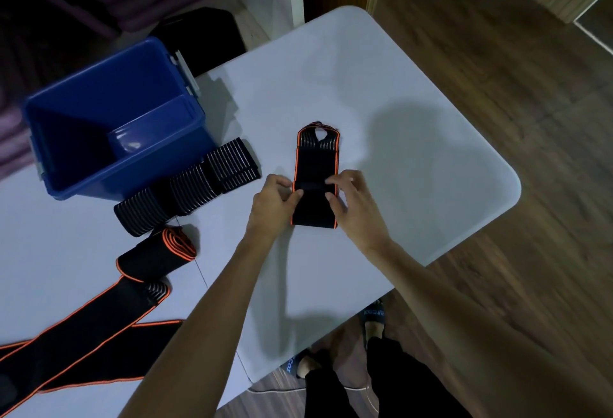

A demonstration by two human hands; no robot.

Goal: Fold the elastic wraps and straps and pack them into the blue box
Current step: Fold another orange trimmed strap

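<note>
Two hands work on one black wrap with orange edging (pixel 315 172), which lies flat near the middle of the white table (pixel 414 139), its striped, looped end pointing toward the far edge. The left hand (pixel 273 203) pinches the wrap's left border, thumb on top and fingers curled at the edge; the right hand (pixel 353 200) has its fingertips bent down onto the right border, pressing a dark band that crosses the wrap. Toward the left edge of the surface, a pile of black wraps with grey stripes (pixel 189 185) lies folded and overlapping, touching the front wall of the blue box (pixel 159 165). The box stands open at the far left corner, and as far as its shadowed interior shows, nothing is packed in it. Nearer the near left corner sits a rolled orange-edged wrap (pixel 156 257), and beside it long black straps with orange trim (pixel 83 348) sprawl unfolded, crossing one another and running off the left edge. Beyond the table, wooden flooring (pixel 497 69) shows, and the person's feet in dark slippers (pixel 374 316) stand below the near edge.
</note>
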